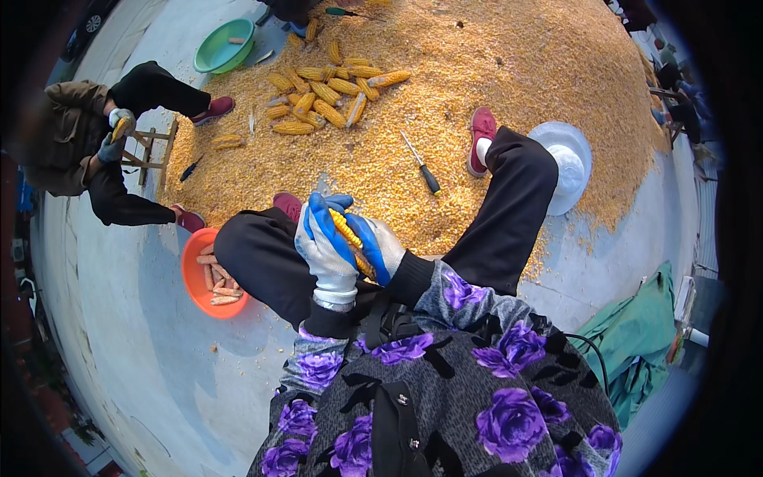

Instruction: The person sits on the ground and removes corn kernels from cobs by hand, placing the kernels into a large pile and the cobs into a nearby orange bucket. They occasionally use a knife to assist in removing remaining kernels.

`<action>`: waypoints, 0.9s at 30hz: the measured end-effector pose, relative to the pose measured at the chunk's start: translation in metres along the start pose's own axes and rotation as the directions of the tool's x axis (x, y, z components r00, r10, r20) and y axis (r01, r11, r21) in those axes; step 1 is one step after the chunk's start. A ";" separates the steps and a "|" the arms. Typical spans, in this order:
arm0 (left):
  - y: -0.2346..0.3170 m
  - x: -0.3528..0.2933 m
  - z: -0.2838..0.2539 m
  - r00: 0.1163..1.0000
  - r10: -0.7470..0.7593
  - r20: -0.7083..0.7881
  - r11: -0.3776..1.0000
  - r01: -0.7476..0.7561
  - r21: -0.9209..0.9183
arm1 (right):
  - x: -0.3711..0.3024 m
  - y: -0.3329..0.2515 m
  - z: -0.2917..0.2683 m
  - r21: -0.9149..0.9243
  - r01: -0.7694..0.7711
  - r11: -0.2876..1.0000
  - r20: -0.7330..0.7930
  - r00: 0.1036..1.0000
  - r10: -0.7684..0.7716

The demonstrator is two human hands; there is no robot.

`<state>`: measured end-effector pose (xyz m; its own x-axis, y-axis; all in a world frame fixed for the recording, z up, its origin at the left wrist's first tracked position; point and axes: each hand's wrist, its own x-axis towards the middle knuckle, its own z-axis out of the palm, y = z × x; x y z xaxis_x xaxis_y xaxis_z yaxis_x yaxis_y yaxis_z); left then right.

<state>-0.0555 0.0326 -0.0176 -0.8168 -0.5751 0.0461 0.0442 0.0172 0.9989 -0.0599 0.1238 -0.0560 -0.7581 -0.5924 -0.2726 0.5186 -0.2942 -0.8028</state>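
Between my two gloved hands is an ear of corn (pixel 343 228), tilted, with yellow kernels showing along its upper part. My left hand (pixel 324 242), in a white and blue work glove, is closed round its left side. From the right, my right hand (pixel 380 242), gloved alike, presses against the same ear. The gloves hide much of the corn's lower part. A screwdriver (pixel 430 178) with a dark handle lies on the loose kernels (pixel 477 87) ahead of my hands. Farther off, a pile of whole corn ears (pixel 322 99) rests on the kernels.
An orange basin (pixel 191 274) of bare cobs stands by my left leg. At the far left a seated person (pixel 75 135) in gloves holds another ear. A green basin (pixel 214 49) is behind. A pale hat (pixel 566 168) and green cloth (pixel 636 334) lie to the right.
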 end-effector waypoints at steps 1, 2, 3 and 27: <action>-0.001 0.001 0.000 0.999 -0.033 0.019 0.998 0.034 -0.055 | -0.002 -0.009 0.003 -0.288 0.083 0.954 -0.001 0.996 -0.087; 0.000 0.002 -0.001 0.997 -0.065 0.039 0.992 0.069 -0.109 | -0.002 -0.011 -0.002 -0.469 0.223 0.855 0.096 0.975 -0.202; 0.002 0.005 -0.002 0.994 -0.092 0.067 0.982 0.101 -0.162 | -0.002 -0.013 -0.005 -0.614 0.362 0.701 0.210 0.931 -0.298; -0.015 0.015 -0.018 0.811 -0.579 0.082 0.692 0.543 -0.475 | -0.018 -0.031 0.013 -0.623 -0.002 0.782 -0.102 0.992 -0.079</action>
<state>-0.0587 0.0090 -0.0324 -0.7350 -0.4095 -0.5405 -0.1393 -0.6889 0.7113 -0.0571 0.1340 -0.0199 -0.8328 -0.4882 -0.2609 0.1607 0.2378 -0.9579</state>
